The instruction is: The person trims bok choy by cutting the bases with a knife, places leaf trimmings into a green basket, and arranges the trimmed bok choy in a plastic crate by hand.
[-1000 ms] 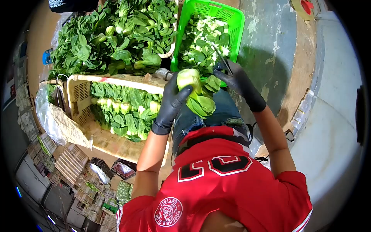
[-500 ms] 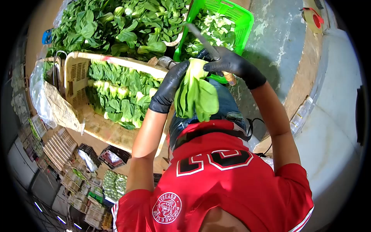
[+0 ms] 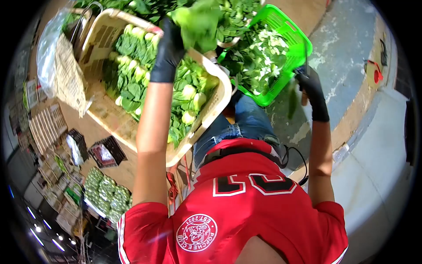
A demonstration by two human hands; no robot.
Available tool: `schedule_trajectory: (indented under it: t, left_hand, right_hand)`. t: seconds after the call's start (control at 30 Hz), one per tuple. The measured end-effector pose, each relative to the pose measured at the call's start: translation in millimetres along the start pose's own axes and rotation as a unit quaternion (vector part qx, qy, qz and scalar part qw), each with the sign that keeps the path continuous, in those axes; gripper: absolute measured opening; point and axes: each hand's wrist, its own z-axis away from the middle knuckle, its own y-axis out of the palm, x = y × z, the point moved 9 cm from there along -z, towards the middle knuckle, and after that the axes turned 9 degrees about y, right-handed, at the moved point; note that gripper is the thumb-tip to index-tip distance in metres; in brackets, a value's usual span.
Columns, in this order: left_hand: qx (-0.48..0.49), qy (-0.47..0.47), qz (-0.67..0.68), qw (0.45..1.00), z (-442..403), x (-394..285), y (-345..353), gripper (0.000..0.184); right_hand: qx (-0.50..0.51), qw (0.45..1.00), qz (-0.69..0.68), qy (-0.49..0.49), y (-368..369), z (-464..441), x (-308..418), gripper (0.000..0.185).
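In a black glove, my left hand (image 3: 170, 48) is closed on a head of bok choy (image 3: 200, 24), blurred by motion, over the far edge of the cream crate. My right hand (image 3: 311, 86), also gloved, is closed around a knife (image 3: 305, 52) with its blade pointing away from me. A loose green leaf (image 3: 292, 102) is beside that hand, apart from the green basket; whether it hangs from the fingers or is falling I cannot tell. Rows of bok choy (image 3: 189, 92) lie in the cream plastic crate (image 3: 112, 127) below my left forearm.
The bright green basket (image 3: 301, 44) between my hands holds cut leaves and pale trimmings (image 3: 268, 57). More leafy greens (image 3: 239, 13) are piled beyond the crate. A plastic bag (image 3: 46, 66) and brown sacking (image 3: 68, 77) hang at the left. A red-and-tan object (image 3: 374, 72) lies far right.
My hands have moved apart: the left went up and left with the bok choy, the right went right with the knife. The view has shifted, showing more of the crate and basket.
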Motion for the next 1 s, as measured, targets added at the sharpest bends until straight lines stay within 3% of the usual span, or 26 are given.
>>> schedule_trajectory:
  t: [0.03,0.07,0.1,0.13,0.2,0.23,0.27,0.3,0.33,0.4,0.47,0.57,0.6,0.67,0.7,0.73,0.8,0.87,0.9,0.93,1.0]
  left_hand:
    - [0.017,0.129,-0.34,0.931,-11,-33,-43,0.056]
    - [-0.213,0.15,-0.104,0.96,6,-59,-66,0.047]
    - [-0.207,0.224,-0.29,0.907,26,-84,-68,0.037]
    - [-0.193,0.282,-0.466,0.816,47,-100,-66,0.027]
    - [-0.147,0.183,-0.626,0.744,78,-48,-116,0.025]
    - [-0.088,0.089,-0.689,0.713,93,-2,-142,0.033]
    - [-0.031,0.057,-0.698,0.713,112,45,-164,0.045]
    - [0.0,-0.116,-0.772,0.624,129,84,-179,0.054]
    - [0.055,-0.177,-0.783,0.594,139,112,-187,0.067]
    - [0.025,-0.184,-0.784,0.592,151,133,-201,0.068]
    - [0.016,-0.275,-0.76,0.588,150,136,-214,0.07]
    - [-0.052,-0.163,-0.757,0.63,161,130,-217,0.062]
    - [-0.064,-0.137,-0.774,0.614,165,120,-205,0.061]
    - [-0.107,-0.095,-0.761,0.633,179,95,-185,0.06]
    - [-0.13,0.009,-0.737,0.663,193,82,-181,0.06]
    - [-0.153,0.05,-0.673,0.722,205,63,-174,0.057]
    - [-0.201,0.104,-0.605,0.763,230,21,-159,0.055]
    - [-0.211,0.079,-0.433,0.873,238,-16,-138,0.054]
    - [-0.231,0.05,-0.365,0.9,238,-30,-123,0.053]
    - [-0.217,0.086,-0.325,0.916,235,-40,-116,0.055]
    - [-0.198,0.111,-0.148,0.962,217,-41,-86,0.062]
  right_hand:
    - [-0.021,1.0,-0.008,-0.009,-8,3,-1,0.023]
    - [-0.07,0.996,0.053,0.011,-21,-1,-12,0.026]
    - [-0.095,0.992,0.077,-0.012,-32,-9,-24,0.027]
    - [-0.135,0.983,0.127,-0.008,-41,-12,-34,0.025]
    - [-0.192,0.966,0.164,-0.048,-44,-8,-34,0.024]
    - [-0.191,0.965,0.176,-0.038,-42,-10,-36,0.024]
    - [-0.192,0.963,0.188,-0.026,-41,-10,-40,0.024]
    - [-0.194,0.96,0.2,-0.013,-40,-10,-43,0.025]
    - [-0.186,0.965,0.186,-0.013,-34,-8,-39,0.025]
    - [-0.175,0.971,0.162,-0.009,-22,0,-33,0.025]
    - [-0.168,0.972,0.161,-0.022,-11,5,-24,0.025]
    - [-0.146,0.978,0.148,-0.012,1,1,-37,0.024]
    - [-0.132,0.979,0.156,-0.006,9,3,-36,0.024]
    - [-0.106,0.978,0.174,-0.055,23,7,-33,0.022]
    - [-0.092,0.978,0.176,-0.066,34,13,-26,0.02]
    - [-0.087,0.98,0.173,-0.045,43,17,-23,0.018]
    - [-0.079,0.971,0.219,-0.055,58,17,-26,0.019]
    - [-0.038,0.974,0.209,-0.083,75,16,-27,0.021]
    - [-0.016,0.974,0.195,-0.117,87,25,-13,0.022]
    - [0.016,0.982,0.168,-0.087,99,31,-1,0.022]
    - [0.021,0.942,0.282,-0.183,120,47,22,0.013]
